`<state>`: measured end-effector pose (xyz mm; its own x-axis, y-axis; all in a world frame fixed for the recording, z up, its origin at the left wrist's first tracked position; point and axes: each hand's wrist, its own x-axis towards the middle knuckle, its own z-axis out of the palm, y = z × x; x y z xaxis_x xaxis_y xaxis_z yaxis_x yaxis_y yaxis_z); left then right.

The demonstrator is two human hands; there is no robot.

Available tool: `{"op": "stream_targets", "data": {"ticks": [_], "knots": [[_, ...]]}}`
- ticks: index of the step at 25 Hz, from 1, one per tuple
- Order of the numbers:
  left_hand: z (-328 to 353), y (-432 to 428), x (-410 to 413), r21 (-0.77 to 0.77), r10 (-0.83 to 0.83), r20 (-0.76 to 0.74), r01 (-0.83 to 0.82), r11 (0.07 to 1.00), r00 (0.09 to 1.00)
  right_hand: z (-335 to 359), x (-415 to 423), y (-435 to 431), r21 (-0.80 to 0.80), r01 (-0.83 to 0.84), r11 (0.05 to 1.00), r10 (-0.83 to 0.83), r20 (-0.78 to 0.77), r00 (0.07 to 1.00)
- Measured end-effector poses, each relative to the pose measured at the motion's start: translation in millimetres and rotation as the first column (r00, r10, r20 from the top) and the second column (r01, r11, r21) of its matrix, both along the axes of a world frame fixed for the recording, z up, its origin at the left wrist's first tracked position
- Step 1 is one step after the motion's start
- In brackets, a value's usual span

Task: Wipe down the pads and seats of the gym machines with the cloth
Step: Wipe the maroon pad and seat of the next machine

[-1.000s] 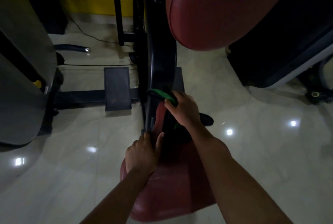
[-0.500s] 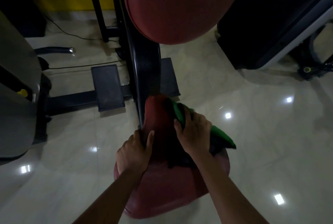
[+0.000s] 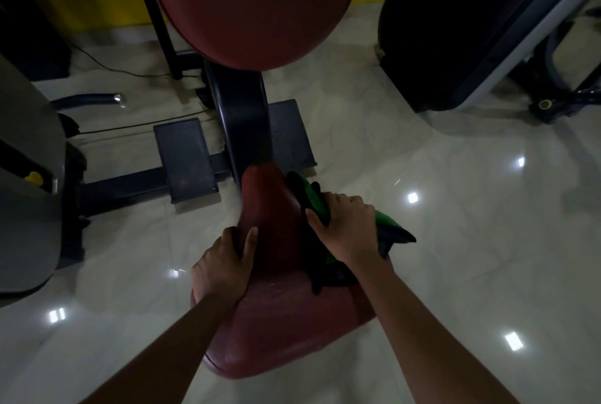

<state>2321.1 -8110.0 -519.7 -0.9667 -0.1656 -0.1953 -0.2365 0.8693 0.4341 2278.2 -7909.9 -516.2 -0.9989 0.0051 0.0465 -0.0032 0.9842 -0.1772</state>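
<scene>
A dark red padded seat (image 3: 279, 322) fills the lower middle of the head view, narrowing toward the machine's black post (image 3: 242, 124). My right hand (image 3: 348, 228) presses a green and black cloth (image 3: 387, 224) onto the seat's right side, fingers curled over it. On the seat's left edge rests my left hand (image 3: 224, 265), thumb on top and fingers wrapped around the side. A large red back pad (image 3: 253, 7) hangs above, at the top centre.
Two black footplates (image 3: 183, 159) flank the post on a glossy pale tile floor (image 3: 471, 257). A grey machine shroud (image 3: 26, 192) stands at the left. A dark machine with a grey edge (image 3: 471, 29) stands at the upper right. Cables run along the yellow wall.
My right hand has drawn the cloth back from the seat's narrow front near the post to its right side. My left hand stays on the left edge.
</scene>
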Motion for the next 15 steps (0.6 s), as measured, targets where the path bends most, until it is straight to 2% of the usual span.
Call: {"op": "stream_targets", "data": {"ticks": [3,5,8,10,13,15], "knots": [[0,-1,0,-0.006,-0.008,0.003,0.008,1.000,1.000,-5,10,31,-0.035,0.159,0.987,-0.155,0.112,0.982],[-3,-1,-1,-0.016,-0.006,-0.002,0.006,1.000,1.000,-11,26,46,-0.216,0.355,0.910,-0.313,0.205,0.927],[-5,-1,-1,-0.011,0.000,0.000,0.000,1.000,1.000,-17,63,48,-0.437,0.579,0.689,-0.521,0.257,0.814],[-5,-2,-1,0.001,-0.006,0.010,0.006,1.000,1.000,-18,86,37,-0.523,0.688,0.504,-0.659,0.282,0.697],[-3,-5,-2,0.018,-0.008,0.020,0.008,1.000,1.000,-18,105,7,-0.595,0.783,0.180,-0.829,0.337,0.447],[0,-7,-2,0.064,-0.030,0.021,0.028,0.998,0.999,-17,110,-18,-0.622,0.783,-0.028,-0.888,0.375,0.267]]}}
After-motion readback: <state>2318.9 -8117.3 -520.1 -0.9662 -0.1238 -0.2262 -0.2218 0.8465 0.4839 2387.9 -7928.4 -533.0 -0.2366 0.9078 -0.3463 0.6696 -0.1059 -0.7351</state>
